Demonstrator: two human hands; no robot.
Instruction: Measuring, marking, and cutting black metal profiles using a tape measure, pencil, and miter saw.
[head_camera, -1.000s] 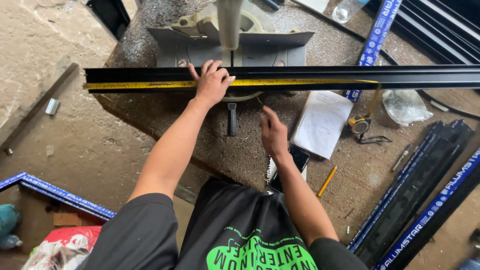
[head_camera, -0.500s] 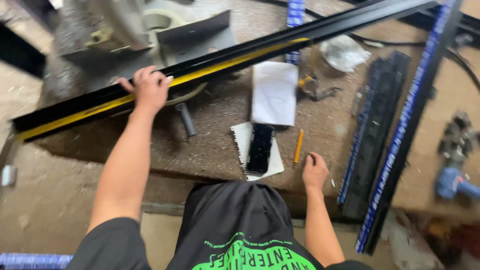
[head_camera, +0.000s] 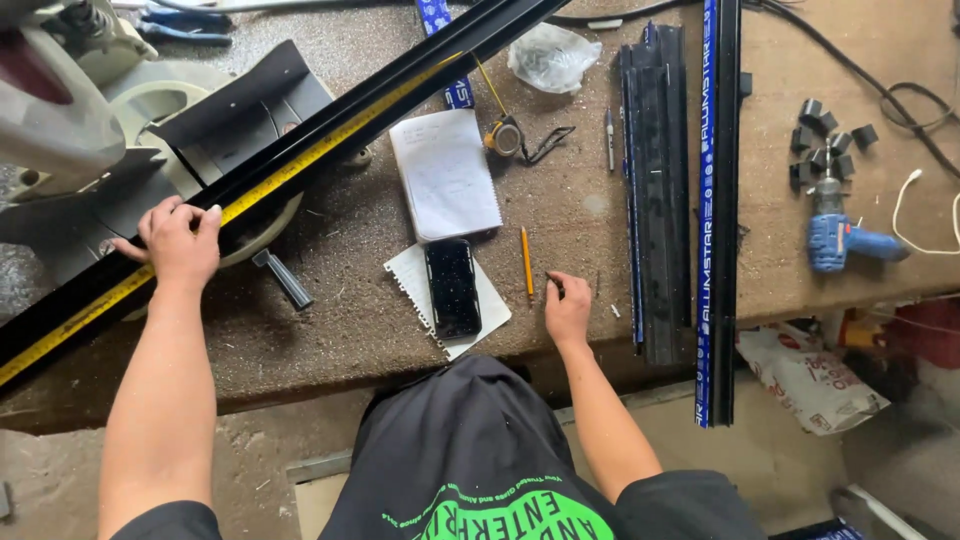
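My left hand (head_camera: 180, 240) lies over a long black metal profile (head_camera: 400, 90), fingers draped on its top. A yellow measuring tape (head_camera: 330, 140) runs along that profile, which crosses the base of a mitre saw (head_camera: 70, 110) at the left. My right hand (head_camera: 568, 305) rests on the workbench (head_camera: 350, 320) with fingers curled, just right of a yellow pencil (head_camera: 526, 262). Something small and dark sits at its fingertips; whether it is pinched is unclear. A black phone (head_camera: 452, 288) lies on a torn notebook sheet left of the pencil.
A white notepad (head_camera: 445, 175) and the tape's case (head_camera: 503, 136) lie mid-bench. Several dark profiles (head_camera: 660, 200) and a blue-wrapped one (head_camera: 712, 200) run front to back at right. Beyond them are a blue drill (head_camera: 840, 235), small black caps (head_camera: 825, 140), cables, and a plastic bag (head_camera: 553, 55).
The view has swung to the right. My right hand moved from beside the phone to the bench right of the pencil. My left hand stayed on the black profile.
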